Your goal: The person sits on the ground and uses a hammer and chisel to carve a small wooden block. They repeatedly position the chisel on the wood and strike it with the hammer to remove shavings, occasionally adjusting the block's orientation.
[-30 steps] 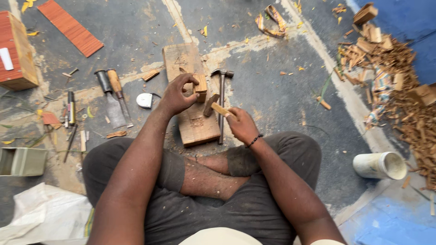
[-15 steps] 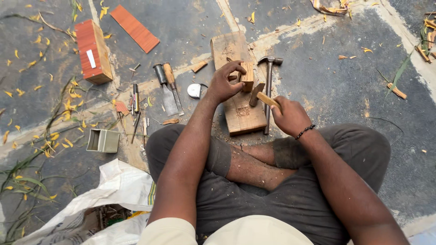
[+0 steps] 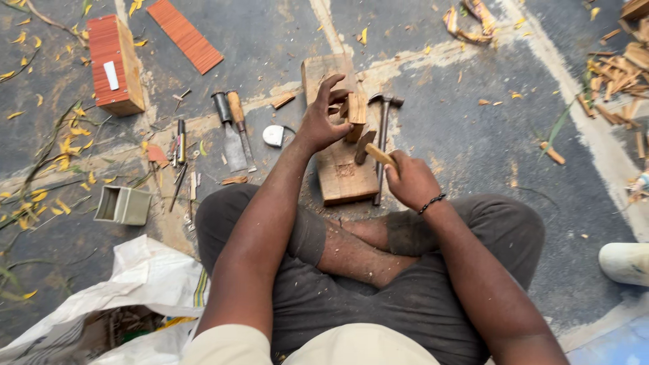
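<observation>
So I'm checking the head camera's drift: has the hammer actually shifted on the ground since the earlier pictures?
No. The hammer lies along the wooden board's right edge as before; only the view moved.

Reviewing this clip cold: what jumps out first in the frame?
At the centre, the left hand holds a small wooden piece upright on a thick wooden block, while the right hand grips a wooden-handled chisel angled at it. A hammer lies along the block's right edge. To the left, two more chisels and a red-sided wooden box sit on the dark floor.
</observation>
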